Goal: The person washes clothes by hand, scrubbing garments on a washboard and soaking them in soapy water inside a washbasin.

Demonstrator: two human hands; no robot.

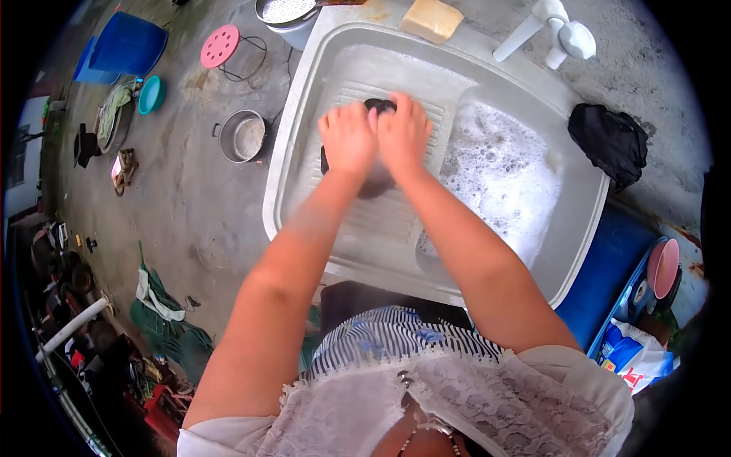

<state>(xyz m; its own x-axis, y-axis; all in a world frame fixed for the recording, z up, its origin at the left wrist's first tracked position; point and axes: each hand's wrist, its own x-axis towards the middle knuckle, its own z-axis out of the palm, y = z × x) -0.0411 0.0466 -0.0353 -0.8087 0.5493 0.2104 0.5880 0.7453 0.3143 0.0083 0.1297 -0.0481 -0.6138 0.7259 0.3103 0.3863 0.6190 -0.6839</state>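
Both of my hands are over the ribbed washboard (358, 236) on the left side of a grey laundry sink (276, 175). My left hand (349, 139) is closed on a dark wet cloth (376, 184). Right beside it, touching it, my right hand (403, 135) also grips this cloth. Dark fabric shows beyond the knuckles and below the wrists; the rest is hidden under my hands. White suds and water fill the basin (567, 198) to the right of the washboard.
A yellowish soap block (432, 20) sits on the sink's far ledge near a white tap (552, 34). A black bundle (608, 145) lies at the right rim. On the concrete floor to the left are a metal pot (243, 137), a pink stool (221, 46) and blue tubs (128, 44).
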